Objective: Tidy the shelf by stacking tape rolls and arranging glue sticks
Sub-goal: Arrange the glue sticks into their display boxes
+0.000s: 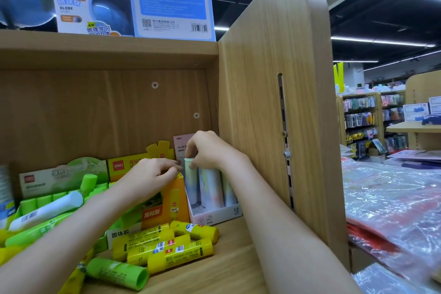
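A pink display box [214, 218] at the shelf's right end holds upright pastel glue sticks [212, 186]. My right hand [207, 150] pinches the top of the leftmost pastel stick [191, 179], which stands in the box. My left hand [152, 175] is curled beside it, over the orange display box [167, 210]; what its fingertips hold is hidden. Several yellow glue sticks [167, 246] lie loose on the shelf board in front. A green stick [117, 272] lies nearer me. No tape rolls are visible.
A green display box [62, 181] at left holds green-capped sticks, and a white stick [47, 210] lies across it. Globe boxes [93, 2] stand on the shelf above. The wooden side panel [274, 102] closes the shelf on the right. Plastic-wrapped goods [391, 210] lie beyond.
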Motion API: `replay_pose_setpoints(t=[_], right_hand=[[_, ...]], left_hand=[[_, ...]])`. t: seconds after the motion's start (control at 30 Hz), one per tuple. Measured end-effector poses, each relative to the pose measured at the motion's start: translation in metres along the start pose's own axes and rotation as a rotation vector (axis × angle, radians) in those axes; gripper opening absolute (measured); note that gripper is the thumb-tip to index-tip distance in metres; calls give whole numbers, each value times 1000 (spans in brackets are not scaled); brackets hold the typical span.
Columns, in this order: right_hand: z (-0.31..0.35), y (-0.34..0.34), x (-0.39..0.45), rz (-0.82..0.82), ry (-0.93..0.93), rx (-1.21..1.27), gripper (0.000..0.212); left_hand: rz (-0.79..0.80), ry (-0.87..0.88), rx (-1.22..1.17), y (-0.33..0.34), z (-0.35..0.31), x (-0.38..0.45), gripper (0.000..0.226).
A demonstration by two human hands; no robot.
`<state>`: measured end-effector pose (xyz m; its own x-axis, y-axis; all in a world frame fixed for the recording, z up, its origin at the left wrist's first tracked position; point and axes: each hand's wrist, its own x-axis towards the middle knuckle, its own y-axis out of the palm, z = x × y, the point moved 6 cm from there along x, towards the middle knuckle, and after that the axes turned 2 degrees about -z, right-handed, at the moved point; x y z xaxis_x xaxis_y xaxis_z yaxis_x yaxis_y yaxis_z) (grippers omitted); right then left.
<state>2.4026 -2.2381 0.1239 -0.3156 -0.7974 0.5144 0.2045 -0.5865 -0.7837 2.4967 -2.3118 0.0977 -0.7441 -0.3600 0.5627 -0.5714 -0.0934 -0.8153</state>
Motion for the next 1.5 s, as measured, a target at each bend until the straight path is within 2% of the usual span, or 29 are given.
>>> replay_pose_setpoints(t=[0.13,0.4,0.6,0.77,1.0,1.13,1.37,1.5], right_hand=[[6,-1,-3,-12,-17,-28,13],[8,-3,-6,-20,-19,-9,15],[10,-3,-5,-29,-36,-116,7],[12,-3,1,-43,-24,-261,24],[13,-2,1,-6,-65,-244,6],[12,0,3,-13,-67,-266,4],[16,5,10,-131,-69,-414,16],[12,6,8,-131,-55,-355,16]], left_hand=[[-6,2,9,0,-1,0,31],[-3,-2,3,1,1,0,31],[-7,-9,-1,1,1,0,31],[16,-22,-3,3,0,-2,34],[10,-54,-94,3,1,-4,35],[21,-61,-151,5,1,-7,36],[26,-47,-160,6,1,-8,37],[12,-38,-157,4,-1,-8,36]])
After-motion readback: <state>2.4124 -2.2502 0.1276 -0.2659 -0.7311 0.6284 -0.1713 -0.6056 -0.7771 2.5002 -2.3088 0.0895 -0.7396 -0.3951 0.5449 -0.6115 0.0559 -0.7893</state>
